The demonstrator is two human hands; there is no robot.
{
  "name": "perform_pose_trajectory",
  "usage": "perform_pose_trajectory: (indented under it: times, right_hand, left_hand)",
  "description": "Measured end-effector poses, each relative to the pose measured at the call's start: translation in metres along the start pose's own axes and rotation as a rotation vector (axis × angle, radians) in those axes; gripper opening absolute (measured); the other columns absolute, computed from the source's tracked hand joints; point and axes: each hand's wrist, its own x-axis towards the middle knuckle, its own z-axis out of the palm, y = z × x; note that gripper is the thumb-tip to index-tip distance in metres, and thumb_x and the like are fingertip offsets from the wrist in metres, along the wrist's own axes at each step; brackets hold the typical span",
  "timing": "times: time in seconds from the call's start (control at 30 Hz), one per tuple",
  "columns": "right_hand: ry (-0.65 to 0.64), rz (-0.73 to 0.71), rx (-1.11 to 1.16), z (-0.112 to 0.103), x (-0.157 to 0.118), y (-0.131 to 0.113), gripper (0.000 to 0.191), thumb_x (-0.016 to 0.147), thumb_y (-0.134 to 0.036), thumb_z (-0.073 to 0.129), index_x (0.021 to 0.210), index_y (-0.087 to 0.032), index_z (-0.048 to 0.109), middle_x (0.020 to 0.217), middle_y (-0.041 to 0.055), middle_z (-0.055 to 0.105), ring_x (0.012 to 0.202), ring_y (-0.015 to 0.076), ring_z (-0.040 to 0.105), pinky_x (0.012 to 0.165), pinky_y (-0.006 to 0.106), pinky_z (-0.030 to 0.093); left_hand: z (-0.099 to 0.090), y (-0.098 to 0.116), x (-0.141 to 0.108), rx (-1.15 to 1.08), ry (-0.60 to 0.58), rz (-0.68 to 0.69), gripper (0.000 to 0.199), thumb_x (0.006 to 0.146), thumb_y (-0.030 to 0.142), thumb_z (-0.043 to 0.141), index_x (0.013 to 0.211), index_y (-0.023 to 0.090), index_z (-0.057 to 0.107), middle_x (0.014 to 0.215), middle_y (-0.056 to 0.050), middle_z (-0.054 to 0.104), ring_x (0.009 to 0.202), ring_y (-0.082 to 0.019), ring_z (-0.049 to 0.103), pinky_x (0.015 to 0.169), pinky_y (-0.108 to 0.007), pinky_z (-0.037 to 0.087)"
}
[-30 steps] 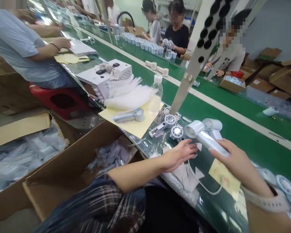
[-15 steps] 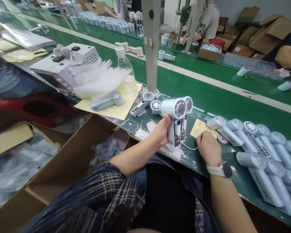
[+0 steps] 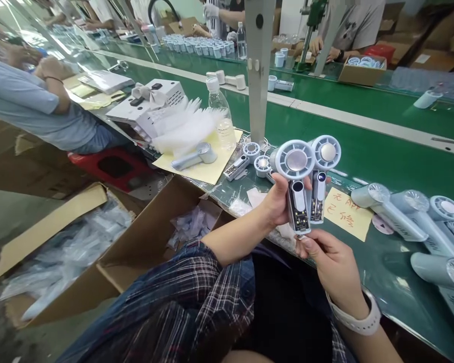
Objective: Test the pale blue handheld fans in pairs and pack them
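Note:
My left hand (image 3: 278, 204) is closed around two light-blue handheld fans held upright side by side. The nearer fan (image 3: 297, 201) has a round grille, a dark display and a bare circuit board in its handle. Partly behind it, the second fan (image 3: 318, 196) shows lit digits on its display. At the nearer fan's base, the fingers of my right hand (image 3: 331, 257) pinch the small light plug end of a cable (image 3: 301, 237); most of the cable is hidden. A yellow note (image 3: 348, 214) with red handwriting lies just beyond my right hand.
Several wrapped fans (image 3: 408, 201) lie at the right. Two opened fans (image 3: 245, 159) rest by the metal post (image 3: 257, 75). A bottle (image 3: 221, 113) and a fan on yellow paper are left. Cardboard boxes (image 3: 136, 242) stand below; co-workers sit around the green belt (image 3: 382, 121).
Both fans have turned so their grilles and circuit boards face me. My right hand has moved from the note to the base of the nearer fan. The view has swung left.

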Motion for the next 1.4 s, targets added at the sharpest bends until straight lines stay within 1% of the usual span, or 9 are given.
perform_pose_trajectory:
  times: [0.13,0.3,0.43,0.57,0.73,0.87,1.03,1.17,1.4]
  right_hand:
    - [0.069,0.019,0.239,0.015,-0.004,0.008,0.030,0.101,-0.049,0.072,0.088,-0.022,0.073,0.050,-0.0060,0.054,0.046,0.0135,0.058,0.053,0.028,0.053]
    - [0.178,0.026,0.435,0.046,-0.006,0.002,0.033,0.109,-0.046,0.061,0.085,-0.024,0.059,0.045,-0.0110,0.044,0.038,0.0096,0.043,0.050,0.025,0.049]
    - [0.088,0.061,0.214,0.036,0.002,0.000,0.042,0.108,-0.055,0.060,0.080,-0.024,0.060,0.054,-0.0049,0.056,0.050,0.0133,0.056,0.058,0.028,0.052]
    - [-0.017,0.006,-0.076,0.015,0.005,0.004,0.040,0.103,-0.060,0.065,0.090,-0.022,0.073,0.082,0.0045,0.075,0.072,0.0189,0.068,0.066,0.029,0.054]
    - [0.038,-0.144,-0.078,0.021,0.003,0.002,0.036,0.108,-0.047,0.059,0.086,-0.023,0.074,0.076,0.0026,0.073,0.065,0.0176,0.063,0.062,0.029,0.049]
    - [0.094,-0.251,-0.135,0.026,0.006,-0.002,0.047,0.105,-0.047,0.063,0.065,-0.022,0.058,0.078,0.0036,0.067,0.075,0.0192,0.061,0.069,0.031,0.048]
    - [0.205,-0.022,0.040,0.028,0.005,0.003,0.039,0.106,-0.049,0.064,0.078,-0.023,0.065,0.059,-0.0030,0.055,0.057,0.0148,0.055,0.058,0.028,0.045]
    - [0.237,0.076,0.269,0.037,-0.001,0.005,0.044,0.108,-0.050,0.063,0.074,-0.023,0.057,0.049,-0.0067,0.046,0.048,0.0124,0.053,0.054,0.025,0.043]
    - [0.293,0.121,0.317,0.042,-0.010,0.018,0.038,0.108,-0.051,0.061,0.083,-0.023,0.057,0.060,-0.0054,0.054,0.058,0.0132,0.056,0.061,0.027,0.047]
  left_hand:
    - [-0.004,-0.002,-0.003,0.029,0.082,-0.025,0.091,0.034,0.101,0.080,0.069,0.018,0.065,0.110,-0.015,0.079,0.110,-0.036,0.076,0.090,-0.043,0.064]
    - [-0.005,-0.010,-0.003,0.049,0.186,0.114,0.089,0.039,0.101,0.079,0.067,0.018,0.065,0.106,-0.014,0.079,0.112,-0.036,0.075,0.094,-0.043,0.062]
    - [-0.011,-0.008,-0.003,0.052,0.192,0.159,0.086,0.042,0.100,0.080,0.067,0.018,0.066,0.105,-0.013,0.079,0.108,-0.032,0.076,0.089,-0.038,0.061]
    - [-0.014,-0.003,-0.005,-0.090,0.178,0.044,0.087,0.043,0.101,0.078,0.068,0.019,0.062,0.102,-0.011,0.079,0.098,-0.029,0.077,0.085,-0.039,0.063]
    - [-0.008,-0.001,-0.007,-0.167,0.184,0.043,0.087,0.042,0.098,0.082,0.069,0.018,0.061,0.116,-0.010,0.077,0.108,-0.027,0.075,0.085,-0.034,0.062]
    - [-0.007,0.004,-0.006,-0.196,0.191,0.068,0.083,0.049,0.097,0.081,0.071,0.019,0.061,0.120,-0.007,0.076,0.111,-0.025,0.073,0.088,-0.034,0.061]
    - [-0.007,0.008,-0.010,-0.144,0.140,0.058,0.086,0.042,0.098,0.082,0.065,0.018,0.057,0.122,-0.011,0.076,0.110,-0.029,0.074,0.083,-0.035,0.062]
    - [-0.010,-0.003,-0.014,-0.048,0.127,0.160,0.085,0.043,0.100,0.080,0.063,0.019,0.064,0.114,-0.012,0.078,0.106,-0.029,0.075,0.081,-0.034,0.062]
    - [-0.015,-0.028,-0.015,0.033,0.067,0.185,0.089,0.040,0.106,0.074,0.063,0.020,0.064,0.108,-0.017,0.079,0.121,-0.041,0.072,0.085,-0.042,0.064]
